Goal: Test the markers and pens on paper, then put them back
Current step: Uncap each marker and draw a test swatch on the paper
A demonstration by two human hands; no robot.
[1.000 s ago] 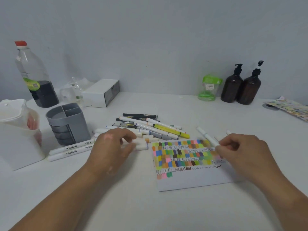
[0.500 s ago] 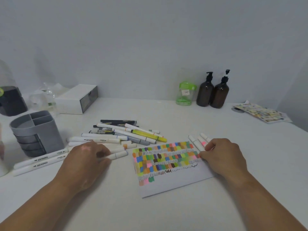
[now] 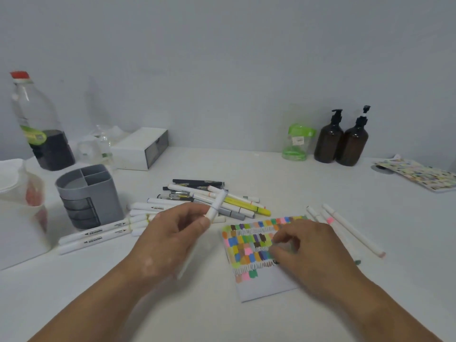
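Pinched between thumb and fingertips of left hand (image 3: pixel 170 240): smooth white plastic marker (image 3: pixel 217 203), cylindrical, tilted up and away, clear of the table (image 3: pixel 222 317). Beyond those fingers: loose heap of pens (image 3: pixel 244 205), white, yellow and black barrels crossing. Left of them: grey ribbed plastic holder (image 3: pixel 91 193), divided top. Right hand (image 3: pixel 313 253) resting on matte paper (image 3: pixel 266 287), fingers curled over the coloured swatches; grip on anything not determinable. Right of those fingers: thin white pens (image 3: pixel 352 230) lying flat. Further back: two glossy brown pump bottles (image 3: pixel 340 141).
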